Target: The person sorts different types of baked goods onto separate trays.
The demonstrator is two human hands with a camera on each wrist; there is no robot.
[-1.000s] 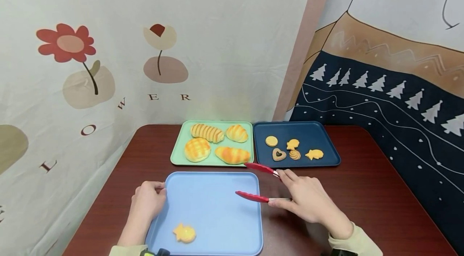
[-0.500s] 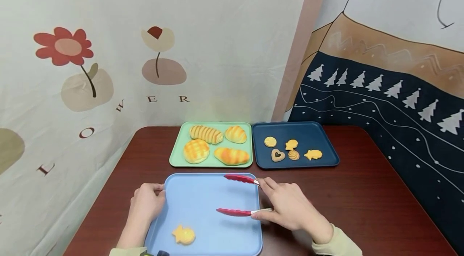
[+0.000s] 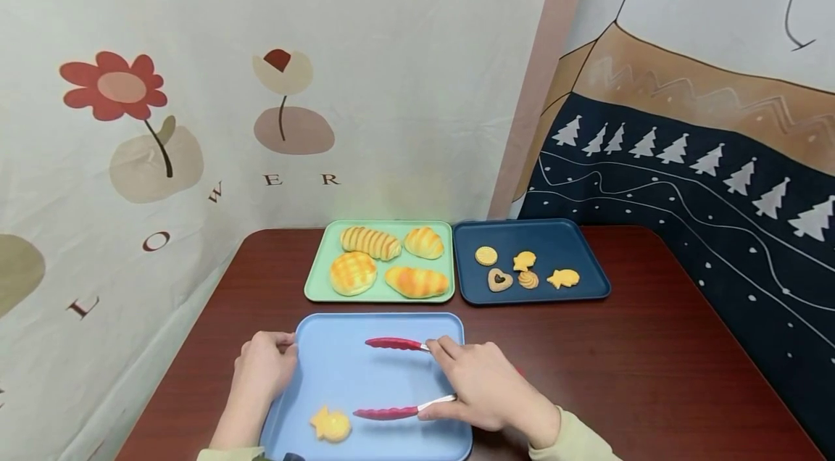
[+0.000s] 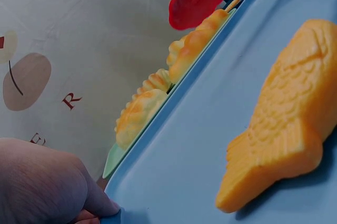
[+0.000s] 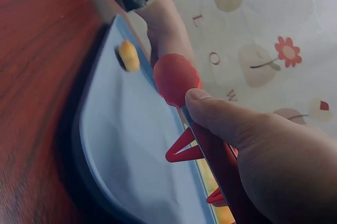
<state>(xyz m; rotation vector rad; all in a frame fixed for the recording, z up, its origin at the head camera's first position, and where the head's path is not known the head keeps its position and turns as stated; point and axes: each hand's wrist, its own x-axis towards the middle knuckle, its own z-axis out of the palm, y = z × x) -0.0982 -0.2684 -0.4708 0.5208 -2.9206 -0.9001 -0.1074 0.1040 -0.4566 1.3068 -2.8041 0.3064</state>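
My left hand (image 3: pixel 266 367) grips the left rim of the light blue tray (image 3: pixel 391 374), seen pinching its edge in the left wrist view. With my right hand (image 3: pixel 479 385) I hold red-tipped tongs (image 3: pixel 388 414), thumb on one arm and fingers on the other. The tongs' arms are spread wide over the tray, with nothing between the tips. A yellow fish-shaped cookie (image 3: pixel 331 424) lies on the tray near its front left, just left of the lower tong tip. The left wrist view shows scales on this fish cookie (image 4: pixel 289 113) close up.
Behind stands a green tray (image 3: pixel 315 280) bearing several breads, such as a round bun (image 3: pixel 353 273) and a croissant (image 3: pixel 416 281). Beside it, a navy tray (image 3: pixel 580 243) holds several small cookies, including a heart-shaped one (image 3: pixel 499 280). A patterned cloth hangs behind the brown table (image 3: pixel 626 352).
My right hand has moved left and toward me, carrying the spread tongs from the tray's right edge to beside the fish cookie. My left hand stays on the rim.
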